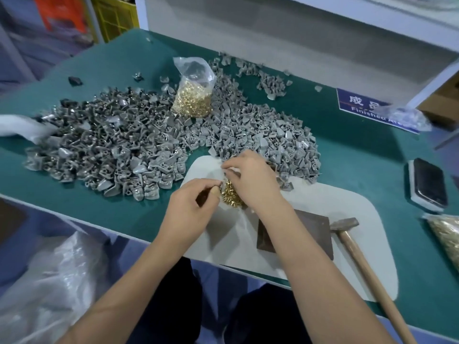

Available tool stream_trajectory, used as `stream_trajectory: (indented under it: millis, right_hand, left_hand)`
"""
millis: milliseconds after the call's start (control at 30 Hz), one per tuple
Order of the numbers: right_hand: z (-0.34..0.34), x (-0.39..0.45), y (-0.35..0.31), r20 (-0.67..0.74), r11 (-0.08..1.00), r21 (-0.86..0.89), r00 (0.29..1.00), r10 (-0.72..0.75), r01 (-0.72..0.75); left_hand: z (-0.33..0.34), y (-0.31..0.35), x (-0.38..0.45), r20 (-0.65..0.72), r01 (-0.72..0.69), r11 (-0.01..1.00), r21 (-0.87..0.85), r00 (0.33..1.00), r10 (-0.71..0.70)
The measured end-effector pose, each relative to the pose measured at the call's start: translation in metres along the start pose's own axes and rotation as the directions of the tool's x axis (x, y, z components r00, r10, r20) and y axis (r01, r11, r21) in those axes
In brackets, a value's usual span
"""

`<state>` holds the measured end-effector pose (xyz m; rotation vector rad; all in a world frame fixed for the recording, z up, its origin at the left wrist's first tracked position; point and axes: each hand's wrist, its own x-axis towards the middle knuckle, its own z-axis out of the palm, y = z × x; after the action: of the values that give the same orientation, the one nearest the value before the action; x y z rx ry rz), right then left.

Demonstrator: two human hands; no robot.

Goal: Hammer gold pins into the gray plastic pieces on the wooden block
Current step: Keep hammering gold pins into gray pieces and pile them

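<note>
Small bag: a clear plastic bag of gold pins (232, 194) sits on the white mat (347, 207) near the mat's far left corner, between the two hands; its top is bunched up.
Left hand: the left hand (192, 203) has fingers curled, thumb and forefinger pinching the bag's plastic at its left side.
Right hand: the right hand (250, 180) lies over the bag from the right, fingertips pinched narrow on the plastic at the bag's top.
Standing bag: a second clear bag (193, 93) stands upright toward the far edge of the green worktop (360, 150), its lower half filled with gold pins, its neck loose and open.
Third bag: another bag of gold-coloured parts (447, 234) lies at the right edge of the worktop, cut off by the frame.
Gray plastic pieces: a wide loose heap of gray plastic pieces (129, 145) spreads across the middle of the worktop, around the standing bag and up to the mat's far edge.
Wooden block: the dark wooden block (313, 232) lies flat on the mat, partly hidden by the right forearm.
Hammer: the hammer (357, 252) rests just right of the block, head on the mat, wooden handle running toward the near edge.
Phone: a phone (428, 184) lies near the right edge.
Sign: a blue sign (367, 108) lies toward the far right corner, with crumpled clear plastic (402, 117) on it.
</note>
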<state>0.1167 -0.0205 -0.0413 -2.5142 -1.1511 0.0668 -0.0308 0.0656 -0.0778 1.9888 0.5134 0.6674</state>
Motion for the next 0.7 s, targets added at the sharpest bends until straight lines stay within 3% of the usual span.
stream_trajectory:
  millis: [467, 567, 700]
  right_hand:
    - [0.007, 0.001, -0.004, 0.052, 0.989, -0.15, 0.999, -0.007, 0.014]
    - [0.004, -0.002, -0.004, 0.013, 0.997, -0.069, 0.999, 0.038, -0.037]
    - [0.0, -0.007, -0.005, 0.006, 1.0, 0.011, 1.0, 0.02, -0.02]
  left_hand:
    - [0.004, -0.012, -0.001, 0.032, 0.016, 0.993, -0.114, 0.999, -0.012]
    - [0.005, -0.009, -0.002, 0.049, 0.081, 0.969, -0.231, 0.996, -0.072]
    - [0.004, -0.01, -0.001, -0.017, 0.122, 0.967, -0.224, 0.991, -0.13]
